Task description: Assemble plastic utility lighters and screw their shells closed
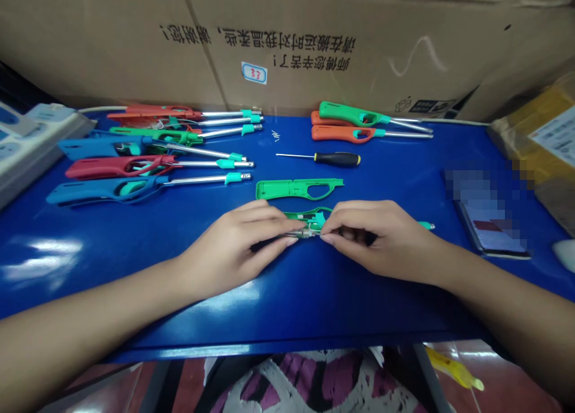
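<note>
My left hand (pixel 240 242) is closed, its thumb and index finger pinching a small see-through lighter part (pixel 304 234), which looks like the fuel tank with its valve end. On the other side, my right hand (pixel 381 236) pinches the right tip of that part; its fingertips hide what exactly they grip. Just behind the fingers lies an opened green lighter body (pixel 294 214) with a teal trigger (pixel 318 219) inside. The tip of a lighter tube (pixel 426 225) pokes out beyond my right hand. Farther back rests a loose green shell half (pixel 287 189), hollow side showing.
A black-handled screwdriver (pixel 336 158) lies behind the shell, near small screws (pixel 275 136). Several lighters (pixel 108 188) are lined up at left; more (pixel 344 133) lie back right. A phone (pixel 489 221) sits at right, a power strip (pixel 40 134) at left, a cardboard box (pixel 287 17) behind.
</note>
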`<state>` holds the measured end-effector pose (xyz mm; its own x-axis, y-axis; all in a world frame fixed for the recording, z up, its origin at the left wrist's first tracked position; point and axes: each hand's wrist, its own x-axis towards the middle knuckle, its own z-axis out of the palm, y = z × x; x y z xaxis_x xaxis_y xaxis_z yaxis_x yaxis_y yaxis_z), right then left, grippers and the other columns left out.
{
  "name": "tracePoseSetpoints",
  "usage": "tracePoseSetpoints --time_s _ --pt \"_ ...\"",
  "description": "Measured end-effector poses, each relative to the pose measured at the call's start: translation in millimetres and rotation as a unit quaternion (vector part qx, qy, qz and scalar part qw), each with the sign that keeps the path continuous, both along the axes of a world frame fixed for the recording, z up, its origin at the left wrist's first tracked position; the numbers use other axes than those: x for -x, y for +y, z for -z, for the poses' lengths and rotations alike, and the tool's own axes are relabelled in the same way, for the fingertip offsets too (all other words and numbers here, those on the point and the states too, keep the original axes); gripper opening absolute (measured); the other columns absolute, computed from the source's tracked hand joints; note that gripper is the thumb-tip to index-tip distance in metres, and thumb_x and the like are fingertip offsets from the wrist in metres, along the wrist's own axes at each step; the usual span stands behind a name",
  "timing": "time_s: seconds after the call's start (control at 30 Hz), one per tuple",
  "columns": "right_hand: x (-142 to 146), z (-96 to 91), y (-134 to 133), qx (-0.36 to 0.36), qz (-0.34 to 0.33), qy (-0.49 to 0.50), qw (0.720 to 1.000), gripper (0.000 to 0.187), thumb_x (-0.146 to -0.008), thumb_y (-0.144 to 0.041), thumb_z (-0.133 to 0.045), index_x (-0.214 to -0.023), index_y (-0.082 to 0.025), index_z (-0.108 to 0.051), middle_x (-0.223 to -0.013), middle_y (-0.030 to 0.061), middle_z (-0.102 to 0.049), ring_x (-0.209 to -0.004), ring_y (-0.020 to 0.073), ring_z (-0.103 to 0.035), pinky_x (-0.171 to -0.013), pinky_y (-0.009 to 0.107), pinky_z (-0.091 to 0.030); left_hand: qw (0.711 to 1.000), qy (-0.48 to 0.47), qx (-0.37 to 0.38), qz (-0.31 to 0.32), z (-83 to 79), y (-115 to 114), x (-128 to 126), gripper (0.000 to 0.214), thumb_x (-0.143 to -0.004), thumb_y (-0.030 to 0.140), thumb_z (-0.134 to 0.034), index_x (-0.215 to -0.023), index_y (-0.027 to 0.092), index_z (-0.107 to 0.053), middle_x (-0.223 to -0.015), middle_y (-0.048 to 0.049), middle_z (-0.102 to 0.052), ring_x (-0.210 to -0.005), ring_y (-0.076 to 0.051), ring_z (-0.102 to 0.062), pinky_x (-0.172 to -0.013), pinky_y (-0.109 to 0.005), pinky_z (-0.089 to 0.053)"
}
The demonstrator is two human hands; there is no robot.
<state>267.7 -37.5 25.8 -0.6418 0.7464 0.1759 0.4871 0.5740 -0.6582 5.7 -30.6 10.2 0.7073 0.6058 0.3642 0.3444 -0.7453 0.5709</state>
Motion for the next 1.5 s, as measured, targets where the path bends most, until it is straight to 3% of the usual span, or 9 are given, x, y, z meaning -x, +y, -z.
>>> tracePoseSetpoints --time_s 1.5 --pt "-1.9 2.0 0.0 0.0 -0.051 -0.012 0.999 0.012 -0.101 -0.019 -0.054 -0.097 -0.019 -0.066 -0.09 0.0017 -0.068 -0.079 0.0119 -0.061 -0.072 0.025 -0.046 1.0 0.004 0.008 0.028 1.7 1.7 -1.4 0.026 -0.098 0.018 -0.062 -0.123 0.02 -0.071 -0.107 -0.006 -0.077 -0.09 -0.018 -0.065 -0.081 -0.032 -0.053"
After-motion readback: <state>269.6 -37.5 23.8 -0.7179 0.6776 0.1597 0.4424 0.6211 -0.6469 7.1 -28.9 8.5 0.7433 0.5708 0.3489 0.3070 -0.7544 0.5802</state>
